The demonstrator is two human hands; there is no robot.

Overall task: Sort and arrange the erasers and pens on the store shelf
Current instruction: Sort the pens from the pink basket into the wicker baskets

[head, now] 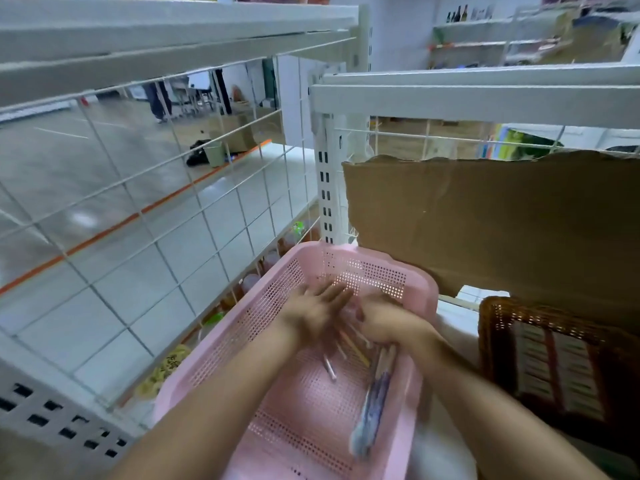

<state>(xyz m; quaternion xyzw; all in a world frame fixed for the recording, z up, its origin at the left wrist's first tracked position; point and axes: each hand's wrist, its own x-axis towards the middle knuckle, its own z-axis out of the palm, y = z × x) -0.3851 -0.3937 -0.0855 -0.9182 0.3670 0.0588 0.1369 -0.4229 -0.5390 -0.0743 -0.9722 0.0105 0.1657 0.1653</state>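
A pink perforated plastic basket [363,268] stands on the white shelf, and both my hands are inside it. My left hand [317,308] lies flat with its fingers stretched out and apart. My right hand [388,322] is curled over several pens [353,344] near the basket's middle; blur hides how firmly it grips them. A bundle of bluish pens [372,410] lies along the basket's right wall, and one loose pen [329,368] rests on the bottom. I see no erasers.
A dark brown wicker basket [554,358] stands to the right of the pink one. A torn cardboard sheet [485,220] leans behind both. A white wire grid [156,220] closes the shelf on the left. Another shelf board [450,98] hangs overhead.
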